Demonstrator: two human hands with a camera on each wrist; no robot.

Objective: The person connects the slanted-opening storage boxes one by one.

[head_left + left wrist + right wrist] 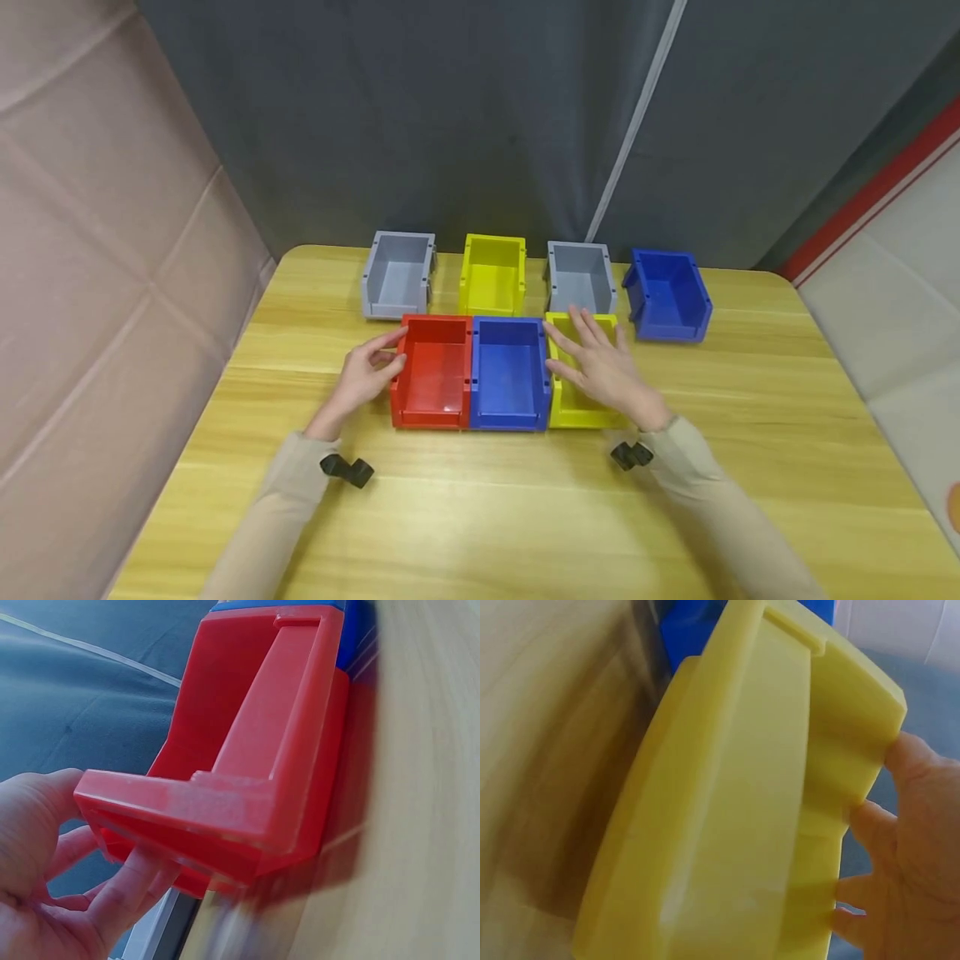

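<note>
A red bin (435, 373), a blue bin (510, 367) and a yellow bin (585, 417) stand side by side in a front row. My left hand (362, 379) holds the red bin by its left wall. In the left wrist view the thumb lies at the rim of the red bin (225, 806), and bent fingers reach under its lip. Spread over the yellow bin is my right hand (606, 371), its fingers fairly straight. Thumb and index fingertips reach the wall where yellow meets blue. The right wrist view shows fingertips along the edge of the yellow bin (735, 810).
Behind the front row stand a grey bin (399, 275), a second yellow bin (492, 275), another grey bin (581, 279) and a second blue bin (669, 296), spaced apart. The wooden table (480, 517) ends at a dark curtain (420, 125). A pale padded wall (112, 250) lies left.
</note>
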